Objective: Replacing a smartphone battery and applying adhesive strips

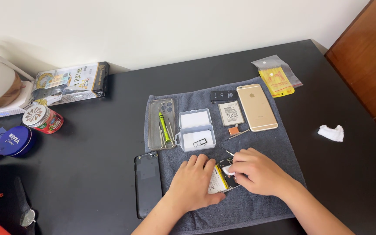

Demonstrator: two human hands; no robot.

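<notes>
An opened phone (219,179), its back removed and a pale battery showing, lies on a grey towel (266,191) at lower centre of the frame, largely covered by two bare hands. The left hand (195,185) rests flat on the phone's left half, fingers spread and holding it down. The right hand (257,170) is curled, its fingertips (236,167) pinching a small white wad (228,170) pressed against the phone's upper end. A thin metal tool (227,152) lies just above the right hand.

Just left of the hands, a black phone back panel (148,184) sits partly on the towel's left edge. Higher on the towel, left of centre, a clear phone case (161,124) serves as a tray for a green-handled screwdriver (164,127) and slim metal tools. Beside it stands an open clear plastic box (196,129) with small parts inside. To the right lie a loose battery (231,113), a small black part (223,95) above it, and a gold phone (256,107) face down.

Beyond the towel, on the black table (88,143), a clear bag with a yellow card (277,78) sits at upper right and a crumpled white tissue (331,132) at right. At left are a printed box (70,83), a red tin (42,118) and a round blue tin (15,141).
</notes>
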